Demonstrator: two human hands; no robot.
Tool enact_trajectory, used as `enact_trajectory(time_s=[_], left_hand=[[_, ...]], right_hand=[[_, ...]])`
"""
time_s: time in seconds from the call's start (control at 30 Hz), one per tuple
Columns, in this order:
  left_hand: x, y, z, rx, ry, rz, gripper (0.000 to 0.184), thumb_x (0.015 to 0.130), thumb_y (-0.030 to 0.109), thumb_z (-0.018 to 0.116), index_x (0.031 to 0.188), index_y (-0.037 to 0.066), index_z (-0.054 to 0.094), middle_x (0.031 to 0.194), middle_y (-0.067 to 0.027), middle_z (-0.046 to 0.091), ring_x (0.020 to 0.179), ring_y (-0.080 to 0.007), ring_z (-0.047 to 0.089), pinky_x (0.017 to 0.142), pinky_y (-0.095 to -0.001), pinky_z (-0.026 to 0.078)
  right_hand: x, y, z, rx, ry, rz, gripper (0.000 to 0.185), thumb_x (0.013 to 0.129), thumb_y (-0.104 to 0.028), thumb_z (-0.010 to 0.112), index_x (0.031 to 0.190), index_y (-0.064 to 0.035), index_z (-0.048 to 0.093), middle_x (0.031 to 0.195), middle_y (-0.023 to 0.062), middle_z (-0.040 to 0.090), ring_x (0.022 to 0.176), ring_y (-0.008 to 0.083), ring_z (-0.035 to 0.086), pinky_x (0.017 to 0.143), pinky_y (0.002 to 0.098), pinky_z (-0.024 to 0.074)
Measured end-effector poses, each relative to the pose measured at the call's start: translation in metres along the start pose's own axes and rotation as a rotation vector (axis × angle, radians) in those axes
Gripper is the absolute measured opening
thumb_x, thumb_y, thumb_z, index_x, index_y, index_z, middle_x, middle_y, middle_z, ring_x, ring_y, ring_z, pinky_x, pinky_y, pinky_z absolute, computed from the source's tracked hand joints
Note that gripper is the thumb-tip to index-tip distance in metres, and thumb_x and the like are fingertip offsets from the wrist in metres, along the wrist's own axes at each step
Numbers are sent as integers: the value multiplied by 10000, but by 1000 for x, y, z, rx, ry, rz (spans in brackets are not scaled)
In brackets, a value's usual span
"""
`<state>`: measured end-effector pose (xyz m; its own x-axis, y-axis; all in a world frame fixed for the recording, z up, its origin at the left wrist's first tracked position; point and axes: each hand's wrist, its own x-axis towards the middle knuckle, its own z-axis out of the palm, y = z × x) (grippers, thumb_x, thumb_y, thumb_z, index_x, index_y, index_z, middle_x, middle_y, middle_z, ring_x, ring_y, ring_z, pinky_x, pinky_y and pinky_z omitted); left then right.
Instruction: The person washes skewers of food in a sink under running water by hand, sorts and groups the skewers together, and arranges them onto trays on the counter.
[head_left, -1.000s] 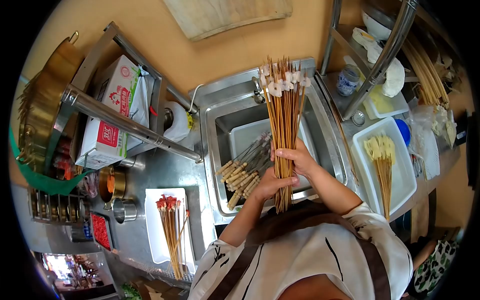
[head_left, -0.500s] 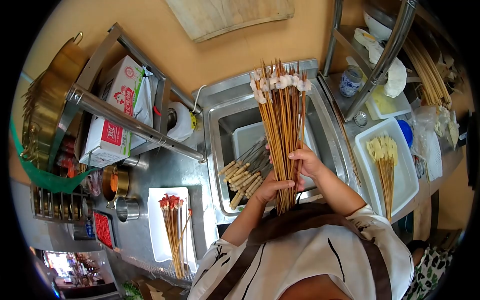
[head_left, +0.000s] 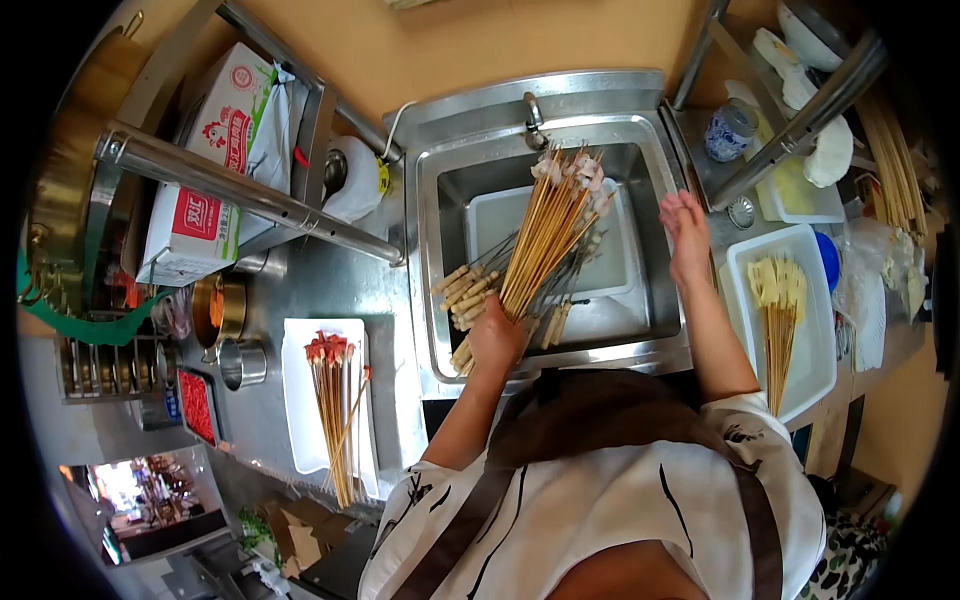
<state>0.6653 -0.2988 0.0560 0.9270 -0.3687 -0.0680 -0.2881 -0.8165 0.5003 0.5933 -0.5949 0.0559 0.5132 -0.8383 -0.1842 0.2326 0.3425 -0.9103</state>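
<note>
My left hand [head_left: 495, 338] is wrapped round the lower ends of a thick bundle of bamboo skewers [head_left: 545, 245]. Pale pieces of food are threaded at the far tips. The bundle slants up and to the right over the steel sink [head_left: 655, 290]. Over the sink's right rim my right hand [head_left: 686, 232] is apart from the bundle, its fingers stretched out and holding nothing. Below the bundle, wooden-handled metal skewers [head_left: 466, 292] lie in the sink, partly hidden by it and by my left hand. A pale tray [head_left: 482, 215] sits in the basin.
Left of the sink, a white tray [head_left: 297, 400] holds skewers with red pieces, near a metal cup [head_left: 242, 364]. At the right, a white tub [head_left: 815, 350] holds skewers with pale yellow pieces. Steel shelf posts [head_left: 260, 195] rise on both sides. A faucet [head_left: 535, 120] stands behind the sink.
My right hand has let go of the skewer bundle and moved right. My left hand has moved left with the bundle, which now tilts lower over the sink. The view has shifted.
</note>
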Motion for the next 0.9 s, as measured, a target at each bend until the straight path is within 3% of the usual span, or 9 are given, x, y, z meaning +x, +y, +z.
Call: enact_trajectory(time_s=[0.07,0.3,0.4,0.5,0.63,0.83,0.9], left_hand=[[-7,-5,10,18,2,-39,337,679,189,660,928,39,489,746,-202,615,704,-385,603,617,-479,477],[-12,-1,12,-32,29,-6,346,677,207,675,921,52,486,712,-197,602,681,-399,589,592,-492,466],[-12,-1,13,-48,38,14,339,682,202,666,928,55,485,713,-201,601,687,-401,588,596,-493,466],[-14,-4,21,-58,43,28,343,687,204,661,942,58,484,717,-206,603,692,-404,588,601,-490,467],[-14,3,22,-128,-79,-76,387,687,188,656,1018,59,504,795,-216,614,763,-406,590,662,-459,472],[-12,17,12,-198,-186,-78,402,684,169,654,1036,44,506,896,-233,603,863,-404,574,730,-443,466],[-11,16,13,-225,-238,-65,394,685,162,657,1028,34,510,905,-230,604,866,-396,578,737,-435,467]], right_hand=[[7,-9,4,-86,-32,-104,383,912,-128,445,1263,15,392,1182,134,531,1072,208,526,921,314,413],[22,-15,46,-133,-253,-227,335,927,-115,421,1234,19,447,1197,140,529,1118,208,501,951,304,383],[31,-23,69,-211,-448,-209,378,957,-252,384,1214,3,495,1208,121,533,1135,205,491,986,308,340],[50,-23,82,-347,-594,-112,434,967,-296,326,1227,17,480,1240,129,513,1151,209,478,1016,326,315],[61,-31,90,-407,-783,-16,444,967,-310,319,1187,17,524,1205,113,545,1132,209,488,1010,321,316],[62,-41,91,-495,-878,-100,412,946,-300,391,1130,21,572,1151,108,584,1093,171,503,979,293,338],[67,-43,92,-503,-959,-222,408,940,-308,402,1110,11,590,1159,111,580,1115,180,492,986,296,329]])
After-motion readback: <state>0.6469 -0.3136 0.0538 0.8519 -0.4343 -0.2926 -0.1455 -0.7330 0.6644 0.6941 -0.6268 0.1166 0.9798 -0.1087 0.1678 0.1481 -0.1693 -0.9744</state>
